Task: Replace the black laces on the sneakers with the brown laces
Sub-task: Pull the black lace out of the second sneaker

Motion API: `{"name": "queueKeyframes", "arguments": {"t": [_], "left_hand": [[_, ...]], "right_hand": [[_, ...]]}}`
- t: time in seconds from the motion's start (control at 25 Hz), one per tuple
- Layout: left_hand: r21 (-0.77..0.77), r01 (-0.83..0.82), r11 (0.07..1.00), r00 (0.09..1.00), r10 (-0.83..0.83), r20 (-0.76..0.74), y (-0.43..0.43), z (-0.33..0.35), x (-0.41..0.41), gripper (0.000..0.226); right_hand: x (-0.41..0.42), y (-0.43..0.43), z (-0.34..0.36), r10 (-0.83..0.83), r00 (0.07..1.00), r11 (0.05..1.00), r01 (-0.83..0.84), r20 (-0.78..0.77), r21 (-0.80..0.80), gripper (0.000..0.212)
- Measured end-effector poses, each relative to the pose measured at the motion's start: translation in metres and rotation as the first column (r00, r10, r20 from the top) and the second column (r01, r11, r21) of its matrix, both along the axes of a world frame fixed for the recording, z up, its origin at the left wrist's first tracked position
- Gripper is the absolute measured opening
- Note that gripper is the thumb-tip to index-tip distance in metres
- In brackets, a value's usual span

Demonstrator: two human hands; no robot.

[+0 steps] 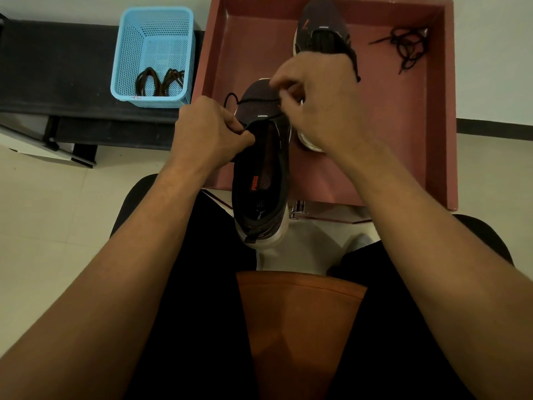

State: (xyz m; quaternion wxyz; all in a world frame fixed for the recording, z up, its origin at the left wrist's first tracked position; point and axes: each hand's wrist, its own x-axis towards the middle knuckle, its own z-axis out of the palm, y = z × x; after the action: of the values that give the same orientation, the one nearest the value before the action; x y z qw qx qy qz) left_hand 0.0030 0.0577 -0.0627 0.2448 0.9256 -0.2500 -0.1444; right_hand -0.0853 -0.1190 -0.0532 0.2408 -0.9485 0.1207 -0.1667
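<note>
A dark sneaker point(261, 180) with a white sole rests with its heel on my lap and its toe over the red tray point(412, 116). My left hand point(207, 131) pinches the black lace point(233, 99) at the sneaker's left eyelet side. My right hand point(314, 96) is closed over the same lace at the toe end. A second dark sneaker point(323, 27) stands in the tray behind my right hand, partly hidden. A loose black lace point(403, 47) lies in the tray's far right corner. Brown laces point(160, 82) lie in a blue basket point(153, 33).
The blue basket sits on a dark low bench point(57, 76) at the left. The red tray has raised walls and stands in front of my knees. My legs in black trousers and an orange shirt hem point(300, 301) fill the lower view. Pale tiled floor lies around.
</note>
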Motion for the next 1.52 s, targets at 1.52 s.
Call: {"name": "queueKeyframes", "arguments": {"t": [1.52], "left_hand": [[0.145, -0.052, 0.988, 0.996, 0.061, -0.059, -0.025, -0.037, 0.047, 0.029]], "right_hand": [[0.011, 0.018, -0.019, -0.031, 0.943, 0.993, -0.008, -0.331, -0.116, 0.026]]}}
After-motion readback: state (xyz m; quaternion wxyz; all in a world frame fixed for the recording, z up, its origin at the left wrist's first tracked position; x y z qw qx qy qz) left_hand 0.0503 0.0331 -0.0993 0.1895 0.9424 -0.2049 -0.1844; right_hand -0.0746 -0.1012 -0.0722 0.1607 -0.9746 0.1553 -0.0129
